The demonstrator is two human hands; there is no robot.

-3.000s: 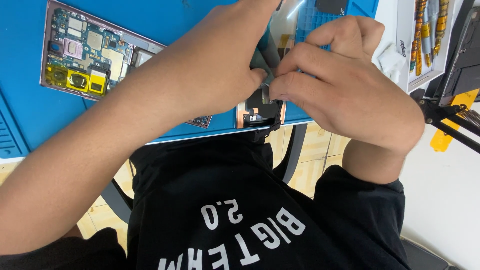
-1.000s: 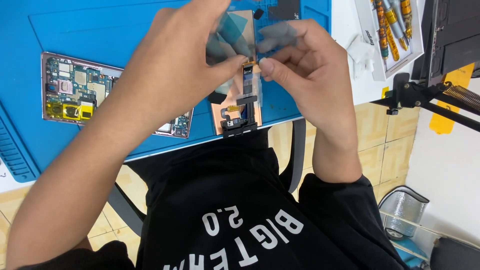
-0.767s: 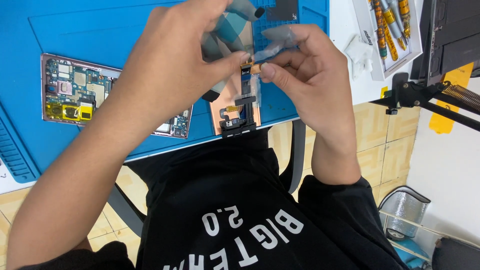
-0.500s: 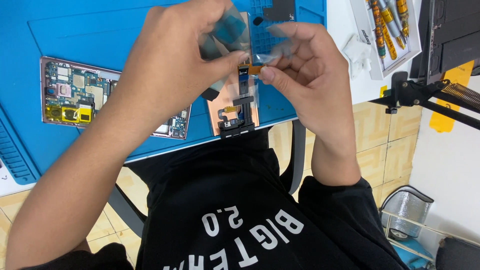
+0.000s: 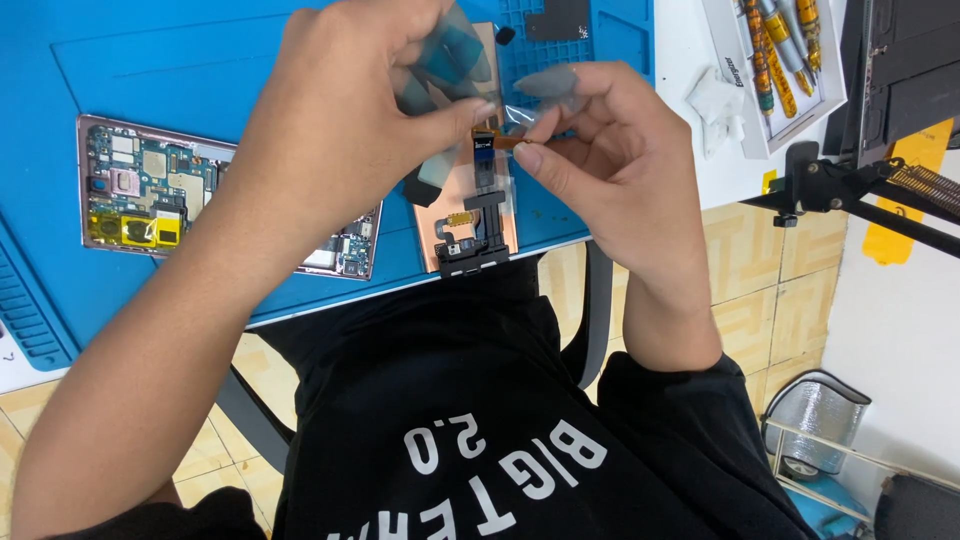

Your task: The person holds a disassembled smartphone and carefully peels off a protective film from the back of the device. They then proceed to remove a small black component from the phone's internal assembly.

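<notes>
The left hand [image 5: 350,130] is curling its fingers and pinching a clear film [image 5: 450,60] between thumb and fingertips, holding it just above the blue mat [image 5: 180,60]. The right hand [image 5: 610,150] is pinching a thin flex cable [image 5: 495,140] between thumb and forefinger, its other fingers lying loosely spread. The two hands are meeting fingertip to fingertip over the copper panel [image 5: 470,215], which is lying on the mat near the counter's front edge. A black bracket [image 5: 480,205] is sitting on that panel. An opened phone [image 5: 150,195], its circuit boards showing, is lying on the mat to the left, partly hidden under the left forearm. Screwdrivers [image 5: 775,50] are resting in a white tray at the far right of the counter, well apart from both hands. A black lamp arm [image 5: 850,185] is reaching in from the right.
</notes>
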